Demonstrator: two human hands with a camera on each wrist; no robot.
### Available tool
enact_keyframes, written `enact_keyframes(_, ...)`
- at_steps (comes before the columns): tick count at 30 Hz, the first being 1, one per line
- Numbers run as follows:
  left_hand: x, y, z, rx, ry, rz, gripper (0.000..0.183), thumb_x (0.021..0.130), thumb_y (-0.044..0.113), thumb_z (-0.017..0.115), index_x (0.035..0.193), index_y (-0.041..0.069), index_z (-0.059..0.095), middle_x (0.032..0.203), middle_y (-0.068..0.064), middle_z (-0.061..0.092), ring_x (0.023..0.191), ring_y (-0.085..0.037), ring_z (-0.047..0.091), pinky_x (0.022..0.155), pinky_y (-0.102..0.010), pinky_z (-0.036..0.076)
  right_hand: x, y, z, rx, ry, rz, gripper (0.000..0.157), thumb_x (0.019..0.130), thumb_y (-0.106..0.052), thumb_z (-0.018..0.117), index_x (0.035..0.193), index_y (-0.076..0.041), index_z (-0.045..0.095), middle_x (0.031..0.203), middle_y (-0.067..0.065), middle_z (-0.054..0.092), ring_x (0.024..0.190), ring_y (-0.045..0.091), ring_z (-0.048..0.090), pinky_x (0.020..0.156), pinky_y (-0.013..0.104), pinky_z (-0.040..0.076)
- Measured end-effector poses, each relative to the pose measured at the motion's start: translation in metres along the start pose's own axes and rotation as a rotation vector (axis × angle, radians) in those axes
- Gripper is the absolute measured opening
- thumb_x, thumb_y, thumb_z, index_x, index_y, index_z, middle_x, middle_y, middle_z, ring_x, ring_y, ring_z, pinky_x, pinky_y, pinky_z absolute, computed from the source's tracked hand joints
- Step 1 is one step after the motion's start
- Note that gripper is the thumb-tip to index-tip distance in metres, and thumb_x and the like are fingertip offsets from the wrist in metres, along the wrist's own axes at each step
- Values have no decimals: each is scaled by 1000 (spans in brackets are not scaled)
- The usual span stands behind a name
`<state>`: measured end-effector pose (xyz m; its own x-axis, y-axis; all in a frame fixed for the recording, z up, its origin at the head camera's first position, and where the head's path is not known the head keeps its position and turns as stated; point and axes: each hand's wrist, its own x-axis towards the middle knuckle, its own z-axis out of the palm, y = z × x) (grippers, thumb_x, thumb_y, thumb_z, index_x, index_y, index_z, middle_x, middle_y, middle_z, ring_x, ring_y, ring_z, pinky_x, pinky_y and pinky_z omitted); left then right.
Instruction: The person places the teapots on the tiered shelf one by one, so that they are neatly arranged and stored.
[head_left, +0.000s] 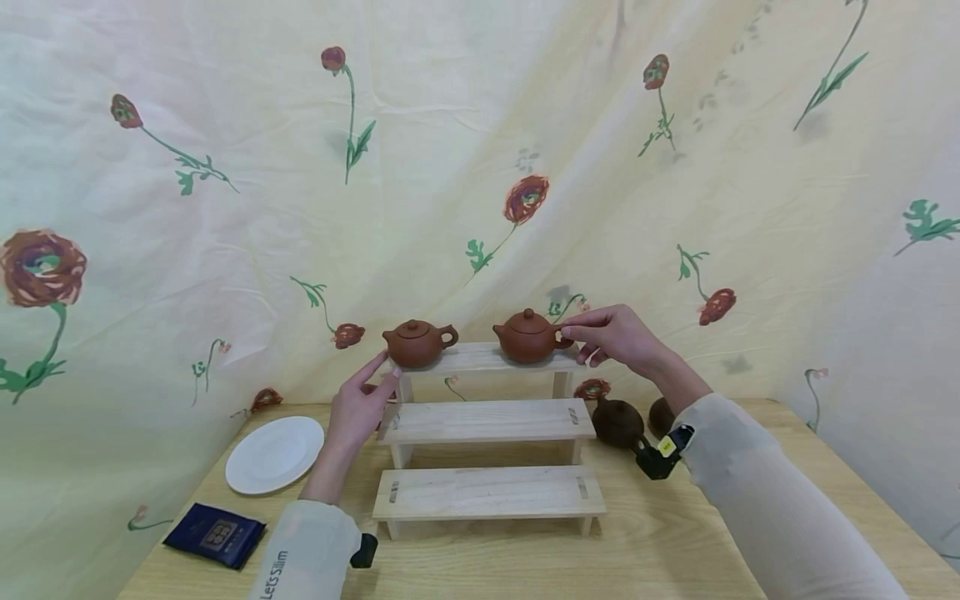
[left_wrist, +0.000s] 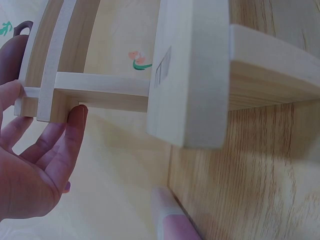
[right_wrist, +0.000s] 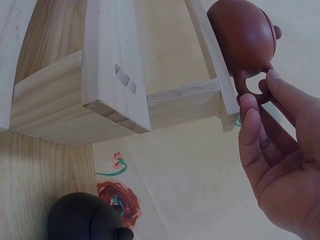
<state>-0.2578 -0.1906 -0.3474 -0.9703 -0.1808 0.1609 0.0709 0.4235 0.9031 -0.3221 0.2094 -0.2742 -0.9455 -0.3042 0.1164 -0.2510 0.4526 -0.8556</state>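
Right hand (head_left: 611, 340) pinches a brown teapot (head_left: 527, 337) by its handle on the top shelf

A pale cloth (head_left: 450, 208) printed with red flowers hangs behind and beside the light wooden table (head_left: 675, 533). On the table is a three-step wooden stand (head_left: 487, 421). The left hand (head_left: 362, 408) grips the left end of its top step, fingers and thumb set around the edge. To the left lie a white plate (head_left: 274, 454) and, nearer the viewer, a dark blue packet (head_left: 216, 535). Just right of the stand is a dark teapot (head_left: 618, 423), with another dark rounded thing (head_left: 662, 417) partly hidden by the right arm. Two small brown teapots are upright on the top step, well apart, handles to the right: the pinched one near the right end, the second teapot (head_left: 416, 344) near the left end, just beside the left fingertips.
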Motion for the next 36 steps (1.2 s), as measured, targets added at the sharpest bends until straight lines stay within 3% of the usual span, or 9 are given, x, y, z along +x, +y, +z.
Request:
enact_keyframes(12,1,0,0,-5,0,-15,58,105,45,63,159,31,50,98,-12,73,62,-13,54,54,-26,45,-8,-1,-2,-33,-2,-16,42,103,-32,71,137,-7,70,130,22,72,83,25,75,72,31,62)
enact_keyframes(18,0,2,0,3,-6,-27,58,105,46,62,160,32,48,103,-14,73,64,-14,55,55,-26,45,-17,7,-9,-27,45,-2,49,103,-34,71,143,-5,65,135,25,69,84,25,75,72,31,62)
enact_keyframes(22,-1,2,-2,7,-19,-33,59,106,47,61,161,31,47,108,-16,73,69,-16,58,58,-26,47,-23,13,-12,-24,68,24,56,102,-38,71,145,-4,63,138,26,67,85,25,76,73,32,63)
enact_keyframes(26,-3,0,-6,6,-34,-33,60,106,47,61,162,30,45,116,-18,73,85,-21,65,63,-26,54,-29,18,-16,-14,81,34,59,101,-43,72,145,-5,63,138,23,67,86,24,76,74,33,63)
enact_keyframes(29,-7,-1,-10,-3,-39,-28,62,106,46,61,162,26,45,122,-21,73,101,-28,69,67,-27,59,-34,23,-20,0,92,31,60,100,-44,72,144,-4,64,134,18,71,84,20,75,74,33,63)
enact_keyframes(36,-24,-11,-20,5,-90,-24,68,106,47,62,163,17,42,138,-23,66,121,-35,68,76,-34,64,-54,42,-27,66,126,37,57,103,-40,69,143,-1,63,110,-14,78,84,16,75,73,30,62)
